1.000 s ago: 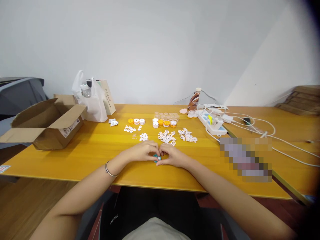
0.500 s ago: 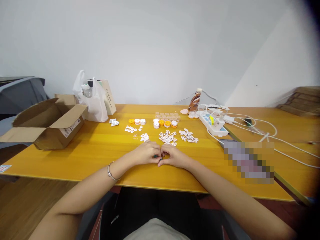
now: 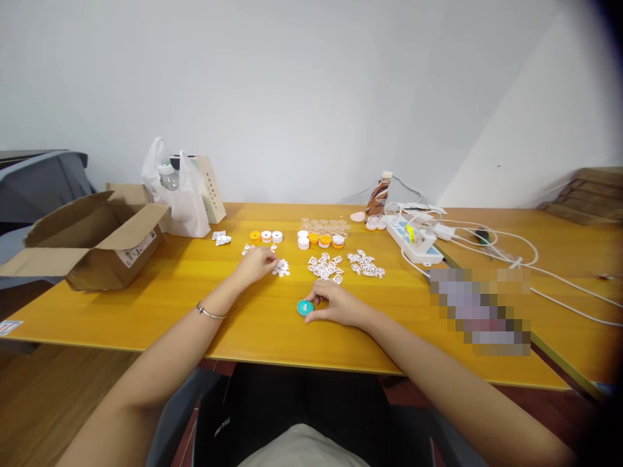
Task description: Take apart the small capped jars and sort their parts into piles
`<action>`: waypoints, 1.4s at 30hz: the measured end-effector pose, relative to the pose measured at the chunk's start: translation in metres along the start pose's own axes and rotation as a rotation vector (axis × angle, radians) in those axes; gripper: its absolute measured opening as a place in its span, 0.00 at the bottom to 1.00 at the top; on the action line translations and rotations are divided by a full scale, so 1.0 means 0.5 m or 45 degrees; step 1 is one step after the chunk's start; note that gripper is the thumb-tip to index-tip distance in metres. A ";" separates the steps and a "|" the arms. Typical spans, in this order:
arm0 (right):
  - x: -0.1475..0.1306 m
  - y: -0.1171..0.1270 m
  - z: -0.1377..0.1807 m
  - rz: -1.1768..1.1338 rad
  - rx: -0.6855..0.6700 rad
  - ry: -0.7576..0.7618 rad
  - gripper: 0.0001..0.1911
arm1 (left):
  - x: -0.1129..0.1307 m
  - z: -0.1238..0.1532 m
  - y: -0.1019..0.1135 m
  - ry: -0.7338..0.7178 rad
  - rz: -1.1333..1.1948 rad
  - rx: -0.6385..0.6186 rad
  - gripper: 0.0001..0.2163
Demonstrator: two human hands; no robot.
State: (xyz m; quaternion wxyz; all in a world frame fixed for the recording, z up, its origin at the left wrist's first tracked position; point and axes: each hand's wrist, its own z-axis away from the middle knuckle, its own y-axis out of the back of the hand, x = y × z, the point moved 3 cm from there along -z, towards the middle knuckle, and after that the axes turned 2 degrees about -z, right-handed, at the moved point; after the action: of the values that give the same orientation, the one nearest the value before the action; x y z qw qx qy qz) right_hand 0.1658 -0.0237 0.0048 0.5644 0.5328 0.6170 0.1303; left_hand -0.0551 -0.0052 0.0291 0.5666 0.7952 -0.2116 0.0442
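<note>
A small teal round cap [image 3: 305,307] lies on the yellow table [image 3: 195,305] in front of me. My right hand [image 3: 335,303] rests beside it, its fingertips touching the cap's right edge in a loose pinch. My left hand [image 3: 256,262] is stretched forward over the small white parts [image 3: 281,267], fingers curled down onto them; what they hold I cannot make out. Further back lie piles of white pieces [image 3: 325,267] and a row of orange and white caps [image 3: 320,240].
An open cardboard box [image 3: 92,240] sits at the left, a white plastic bag [image 3: 178,194] behind it. A brown bottle [image 3: 378,196], a power strip [image 3: 413,239] and white cables [image 3: 506,250] lie at the right. Flat cardboard [image 3: 591,191] is stacked far right.
My hands were together around the teal cap. Now the left hand has let go and reached forward to the white parts; the right hand stays at the cap, which lies uncovered.
</note>
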 end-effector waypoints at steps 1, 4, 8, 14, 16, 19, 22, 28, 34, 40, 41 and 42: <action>0.001 0.000 0.000 0.005 -0.006 0.003 0.20 | -0.003 -0.001 -0.005 -0.011 -0.019 -0.015 0.09; 0.002 0.000 0.000 0.009 -0.012 0.006 0.19 | -0.004 -0.003 -0.017 -0.054 -0.067 -0.057 0.10; 0.001 0.000 0.001 0.010 0.001 0.015 0.19 | 0.004 0.000 -0.016 -0.115 -0.086 -0.040 0.11; 0.005 0.000 0.002 -0.010 0.015 0.016 0.18 | 0.107 0.044 0.013 -0.573 0.107 -0.021 0.10; 0.007 0.001 0.002 -0.002 0.021 0.008 0.18 | 0.145 0.065 0.012 -0.762 0.131 -0.169 0.10; 0.009 0.000 0.000 0.012 0.016 0.021 0.18 | 0.167 0.083 0.004 -0.877 0.148 -0.300 0.09; 0.012 -0.001 0.000 0.020 0.008 0.026 0.18 | 0.162 0.084 -0.010 -0.887 0.103 -0.319 0.08; 0.010 0.003 0.002 0.010 0.028 0.016 0.18 | 0.167 0.084 -0.013 -0.980 -0.097 -0.203 0.11; 0.009 0.004 0.001 0.008 0.021 0.025 0.17 | 0.177 0.089 -0.002 -1.038 -0.256 -0.176 0.13; 0.011 0.003 0.002 0.003 0.016 0.007 0.16 | 0.179 0.093 -0.008 -1.083 -0.395 -0.101 0.14; 0.011 0.004 0.002 0.000 0.013 -0.002 0.16 | 0.179 0.093 -0.009 -1.095 -0.406 -0.085 0.14; 0.012 0.004 0.001 -0.002 0.012 -0.009 0.17 | 0.179 0.093 -0.011 -1.104 -0.412 -0.070 0.14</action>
State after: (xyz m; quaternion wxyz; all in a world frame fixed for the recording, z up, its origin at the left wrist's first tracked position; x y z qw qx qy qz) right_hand 0.1686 -0.0186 0.0029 0.5641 0.5353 0.6161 0.1251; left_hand 0.0201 -0.0722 0.0356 0.4462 0.7477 -0.3032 -0.3872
